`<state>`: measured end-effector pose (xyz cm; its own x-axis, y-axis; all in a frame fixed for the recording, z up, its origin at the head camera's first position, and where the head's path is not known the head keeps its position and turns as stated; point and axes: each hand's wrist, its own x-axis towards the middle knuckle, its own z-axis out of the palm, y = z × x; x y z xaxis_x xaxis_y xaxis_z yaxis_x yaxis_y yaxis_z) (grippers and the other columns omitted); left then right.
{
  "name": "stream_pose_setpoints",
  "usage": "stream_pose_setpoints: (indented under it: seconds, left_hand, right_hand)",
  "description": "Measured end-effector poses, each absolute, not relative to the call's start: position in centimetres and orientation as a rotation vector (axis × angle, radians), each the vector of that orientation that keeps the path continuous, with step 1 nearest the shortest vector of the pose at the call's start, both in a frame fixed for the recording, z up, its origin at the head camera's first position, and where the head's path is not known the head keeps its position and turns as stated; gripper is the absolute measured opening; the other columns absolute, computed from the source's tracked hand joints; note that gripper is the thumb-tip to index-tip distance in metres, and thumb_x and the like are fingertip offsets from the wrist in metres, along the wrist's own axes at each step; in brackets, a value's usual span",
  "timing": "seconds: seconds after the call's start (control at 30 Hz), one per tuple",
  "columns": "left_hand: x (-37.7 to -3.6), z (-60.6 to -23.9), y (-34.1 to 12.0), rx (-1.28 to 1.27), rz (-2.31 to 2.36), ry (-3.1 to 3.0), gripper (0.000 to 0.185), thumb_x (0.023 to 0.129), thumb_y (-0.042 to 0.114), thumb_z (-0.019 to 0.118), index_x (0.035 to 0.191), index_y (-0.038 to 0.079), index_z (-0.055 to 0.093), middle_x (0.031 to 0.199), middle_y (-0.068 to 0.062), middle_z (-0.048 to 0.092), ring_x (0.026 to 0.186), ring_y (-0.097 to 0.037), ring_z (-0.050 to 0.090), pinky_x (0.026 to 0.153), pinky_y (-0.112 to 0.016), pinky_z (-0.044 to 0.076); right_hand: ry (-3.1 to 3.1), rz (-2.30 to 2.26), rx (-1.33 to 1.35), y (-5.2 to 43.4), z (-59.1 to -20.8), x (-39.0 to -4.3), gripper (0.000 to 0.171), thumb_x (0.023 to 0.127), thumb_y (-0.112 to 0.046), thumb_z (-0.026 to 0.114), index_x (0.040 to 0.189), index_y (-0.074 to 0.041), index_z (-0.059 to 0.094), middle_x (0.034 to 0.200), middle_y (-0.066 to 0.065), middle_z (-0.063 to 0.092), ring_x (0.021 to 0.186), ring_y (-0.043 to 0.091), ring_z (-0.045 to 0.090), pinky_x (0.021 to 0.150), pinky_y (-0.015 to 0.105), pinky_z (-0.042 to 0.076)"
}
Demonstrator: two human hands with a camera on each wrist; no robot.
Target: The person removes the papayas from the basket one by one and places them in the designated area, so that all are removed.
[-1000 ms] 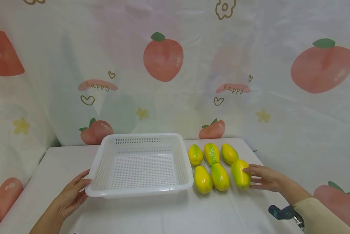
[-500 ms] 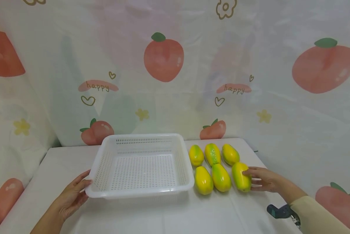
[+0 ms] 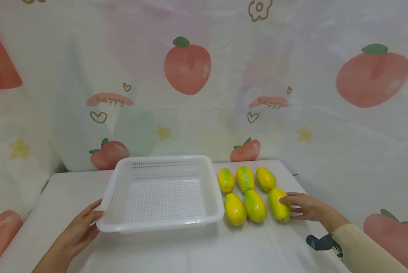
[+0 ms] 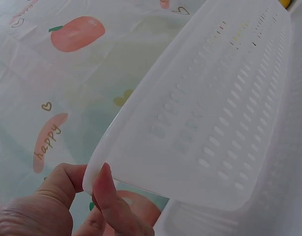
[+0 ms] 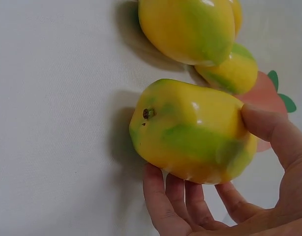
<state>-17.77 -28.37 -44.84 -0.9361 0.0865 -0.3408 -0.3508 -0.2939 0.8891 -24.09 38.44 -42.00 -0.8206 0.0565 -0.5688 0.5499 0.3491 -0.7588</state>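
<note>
Right hand: the right hand [image 3: 304,206] grasps the rightmost papaya [image 3: 279,204] of the near row; in the right wrist view the thumb [image 5: 269,132] lies over the top of the fruit [image 5: 193,130] and the fingers [image 5: 163,199] curl beneath it, so the grip is closed round the papaya; the stem end points away from the palm.
Held papaya: yellow with green patches; it lies at the table's [image 3: 197,250] right side, just beside the middle papaya [image 3: 255,205] of the near row; whether it is touching the cloth or slightly lifted cannot be told.
Left hand: the left hand [image 3: 79,229] holds the near left corner of the white basket [image 3: 163,223]; in the left wrist view the thumb [image 4: 109,196] presses the rim [image 4: 92,179] from one side with curled fingers behind it, a pinch on the edge.
White basket: perforated walls and floor; it stands left of the fruit, with nothing inside.
Other papayas: five more in two rows between basket and right hand; far row [image 3: 245,179] of three, near row including one next to the basket [image 3: 235,209].
Backdrop: a cloth printed with peaches [image 3: 187,68].
</note>
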Motion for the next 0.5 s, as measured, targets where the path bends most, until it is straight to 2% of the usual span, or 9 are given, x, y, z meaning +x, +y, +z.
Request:
stream_pose_setpoints:
  seconds: [0.3,0.5]
  left_hand:
    - [-17.89,-44.83,-28.35,-0.3,2.307,1.684,0.036,0.099,0.012,0.055,0.099,0.047,0.066,0.101,0.008,0.061,0.084,-0.005,0.062,0.071,-0.015,0.056]
    - [-17.74,-44.87,-28.39,-0.323,2.319,1.662,0.037,0.099,0.011,0.054,0.099,0.046,0.066,0.102,0.008,0.061,0.087,-0.006,0.062,0.074,-0.018,0.057]
  right_hand:
    - [2.202,-1.436,0.53,38.11,-42.38,-24.38,0.091,0.091,-0.03,0.068,0.15,0.009,0.011,0.147,0.036,0.019,0.13,0.053,0.032,0.1,0.053,0.05]
    - [2.218,-1.414,0.519,38.08,-42.49,-24.64,0.09,0.092,-0.031,0.067,0.15,0.009,0.011,0.147,0.036,0.02,0.13,0.054,0.032,0.099,0.053,0.051]
